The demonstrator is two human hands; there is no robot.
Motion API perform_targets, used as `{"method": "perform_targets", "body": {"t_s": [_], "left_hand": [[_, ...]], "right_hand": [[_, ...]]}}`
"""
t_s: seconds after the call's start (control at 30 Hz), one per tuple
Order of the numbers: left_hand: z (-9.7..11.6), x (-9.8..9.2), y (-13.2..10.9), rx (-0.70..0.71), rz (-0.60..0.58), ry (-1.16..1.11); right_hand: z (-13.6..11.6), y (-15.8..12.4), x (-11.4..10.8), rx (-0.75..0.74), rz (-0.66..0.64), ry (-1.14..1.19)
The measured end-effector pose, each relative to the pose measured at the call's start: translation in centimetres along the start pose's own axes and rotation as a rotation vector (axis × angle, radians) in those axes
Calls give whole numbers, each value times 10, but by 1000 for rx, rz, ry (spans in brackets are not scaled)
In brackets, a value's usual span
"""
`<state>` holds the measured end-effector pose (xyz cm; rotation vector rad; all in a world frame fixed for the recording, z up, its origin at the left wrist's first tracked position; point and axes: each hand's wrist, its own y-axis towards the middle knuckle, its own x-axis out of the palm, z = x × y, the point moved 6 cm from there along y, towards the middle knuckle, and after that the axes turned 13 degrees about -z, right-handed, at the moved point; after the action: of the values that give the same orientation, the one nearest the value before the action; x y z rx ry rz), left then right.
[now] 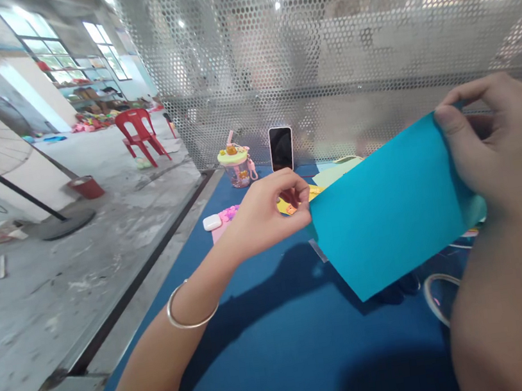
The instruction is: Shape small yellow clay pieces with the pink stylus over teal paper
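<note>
A sheet of blue paper [389,210] is held up slantwise above the blue tabletop [269,324]. My left hand [281,202] pinches its left upper corner between thumb and fingertips. At the upper right corner, my right hand [489,131] grips the sheet with the thumb in front; its other fingers are partly hidden. A small clear strip [318,251] shows at the sheet's left edge, below my left hand; whether it is attached I cannot tell. Behind the sheet lie pale green paper [338,172] and something yellow, both partly covered.
A white earbud case [212,222] lies beside pink and purple pieces [229,214]. A lidded cup with a straw [236,168] and a phone [281,147] stand at the back, before a perforated metal panel [231,51]. A white ring [438,300] lies near my right forearm.
</note>
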<state>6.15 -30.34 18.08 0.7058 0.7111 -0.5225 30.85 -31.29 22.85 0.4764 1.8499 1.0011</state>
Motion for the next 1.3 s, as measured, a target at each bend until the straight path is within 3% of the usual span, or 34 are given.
{"method": "perform_targets", "body": {"t_s": [0.47,0.6,0.73,0.9,1.03,1.3], "left_hand": [[-20,-8,-1,-135,-53,170],[-21,-14,-2,-133,22,166],[-2,-12,-3,-19,136,156],[26,9,-3,167,86,193],[29,19,-4,203,35,215],[27,26,-6,151,-6,430]], "right_hand": [[-4,2,-11,-6,46,-210],[-10,-2,-19,-4,70,-243],[-47,-5,-10,-183,-55,-161],[-94,-13,12,-391,-359,5],[-105,-19,15,-423,-442,30],[-104,-24,7,-440,-440,22]]}}
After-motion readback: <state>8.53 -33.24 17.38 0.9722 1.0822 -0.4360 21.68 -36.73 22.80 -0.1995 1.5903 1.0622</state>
